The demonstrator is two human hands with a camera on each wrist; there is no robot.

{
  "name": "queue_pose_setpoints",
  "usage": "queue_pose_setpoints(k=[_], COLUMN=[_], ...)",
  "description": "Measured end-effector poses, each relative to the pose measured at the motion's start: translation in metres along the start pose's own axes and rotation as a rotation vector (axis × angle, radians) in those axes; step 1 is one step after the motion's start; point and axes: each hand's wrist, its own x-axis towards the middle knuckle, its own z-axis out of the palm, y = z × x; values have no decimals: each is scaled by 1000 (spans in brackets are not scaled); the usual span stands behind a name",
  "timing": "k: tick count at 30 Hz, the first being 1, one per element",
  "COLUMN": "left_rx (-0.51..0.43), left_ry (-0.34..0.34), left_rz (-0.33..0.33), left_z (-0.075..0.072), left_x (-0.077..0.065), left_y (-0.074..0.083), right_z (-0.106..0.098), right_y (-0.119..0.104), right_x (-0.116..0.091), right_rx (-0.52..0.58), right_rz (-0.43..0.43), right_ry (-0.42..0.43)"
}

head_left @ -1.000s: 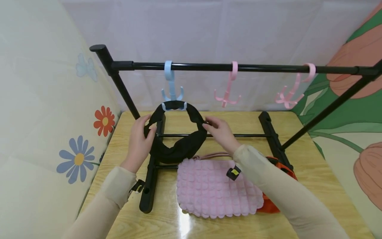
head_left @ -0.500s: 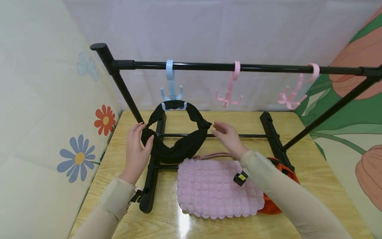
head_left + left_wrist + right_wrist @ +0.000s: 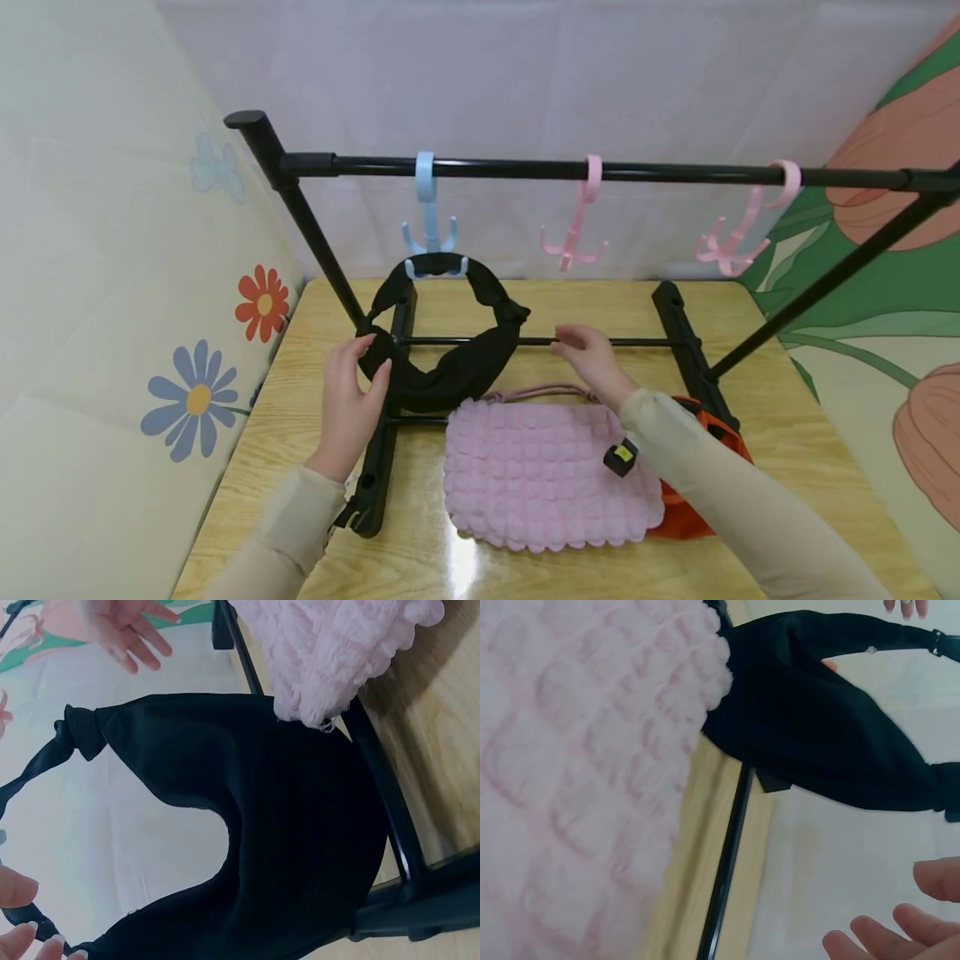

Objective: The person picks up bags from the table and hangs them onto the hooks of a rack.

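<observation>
A black shoulder bag (image 3: 450, 371) hangs by its strap from the prongs of a light blue hook (image 3: 431, 225) on the rack's top bar. Its knotted strap end shows at the right in the head view. My left hand (image 3: 348, 408) is beside the bag's left side, thumb and fingers spread apart and holding nothing. To the right of the bag, apart from it, my right hand (image 3: 596, 358) hovers with relaxed fingers, above the handle of a pink puffy bag (image 3: 547, 475) lying on the table.
Two pink hooks, a middle one (image 3: 573, 225) and a right one (image 3: 735, 237), hang bare from the black top bar (image 3: 510, 170). An orange bag (image 3: 678, 512) lies partly under the pink bag and right sleeve. The rack's feet stand on the wooden table (image 3: 337, 567).
Both hands have let go of the black bag. My right hand has moved right and down, and my left hand has lowered slightly. The bag stays hanging on the blue hook.
</observation>
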Motion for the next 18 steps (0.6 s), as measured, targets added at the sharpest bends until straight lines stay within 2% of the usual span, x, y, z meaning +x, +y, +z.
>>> queue_pose_setpoints(k=[6, 14, 18], left_rx=[-37, -60, -65], left_ry=[-36, -54, -49], left_rz=[-40, -91, -88], left_z=[3, 9, 11], left_x=[-5, -10, -12], left_y=[3, 5, 5], right_z=[-6, -9, -11], right_y=[12, 15, 17], right_x=[0, -2, -3], right_rx=[-11, -38, -42], right_rz=[14, 33, 50], right_ry=[3, -1, -20])
